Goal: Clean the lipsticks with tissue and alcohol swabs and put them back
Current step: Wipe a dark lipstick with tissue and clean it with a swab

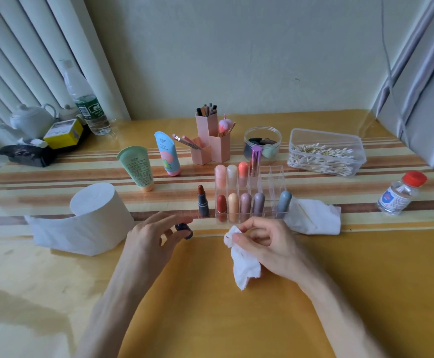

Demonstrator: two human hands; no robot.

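Right hand (270,245) pinches a stained tissue piece (243,262); left hand (147,237) holds a dark cap (185,229) in its fingertips. Just behind the cap the uncapped lipstick (202,201) stands upright, beside the clear organizer (272,182). Tissue roll (99,215) is at left, alcohol bottle (399,193) at right, swab box (325,152) farther back.

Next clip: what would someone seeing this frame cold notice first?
In the middle foreground, the right hand pinches a crumpled, faintly stained tissue, while the left hand holds a dark cap. Just behind them, an uncapped lipstick stands upright beside the left end of a clear organiser holding pastel lipsticks.
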